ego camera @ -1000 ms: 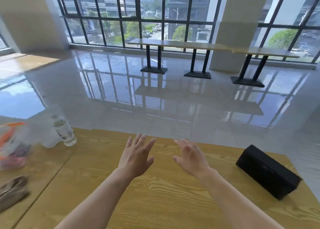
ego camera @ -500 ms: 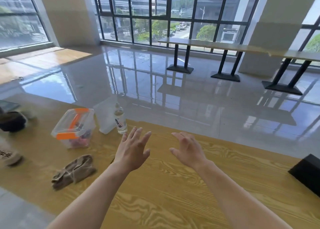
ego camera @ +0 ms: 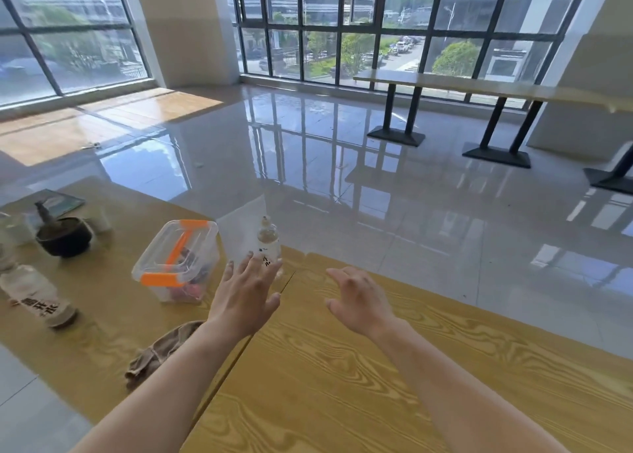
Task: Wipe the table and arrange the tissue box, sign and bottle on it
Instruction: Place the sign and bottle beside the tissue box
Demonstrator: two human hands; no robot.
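Me: Since a moment ago my head has swung left, so the black box has dropped out of view on the right, and my left hand point(ego camera: 245, 298) has closed in on the small clear plastic bottle point(ego camera: 268, 243).

You: Got hold of it?

Me: No. Both hands are wide and hold nothing. My left fingers point(ego camera: 253, 269) are spread just in front of the bottle; whether they touch it I cannot tell. My right hand point(ego camera: 359, 302) hovers over the wooden tabletop point(ego camera: 342, 401), fingers loosely bent.

You: Where does the bottle stand?

Me: Upright at the far edge, by the seam between the two boards. A clear upright sheet point(ego camera: 239, 230), probably the sign, is just behind it, and a clear plastic tub with orange clips point(ego camera: 178, 261) is beside it.

You: How much is done?

Me: Hardly anything, I judge. The crumpled brown cloth point(ego camera: 157, 353) lies unused near the near edge, partly under my left forearm, so wiping and arranging all three things remain.
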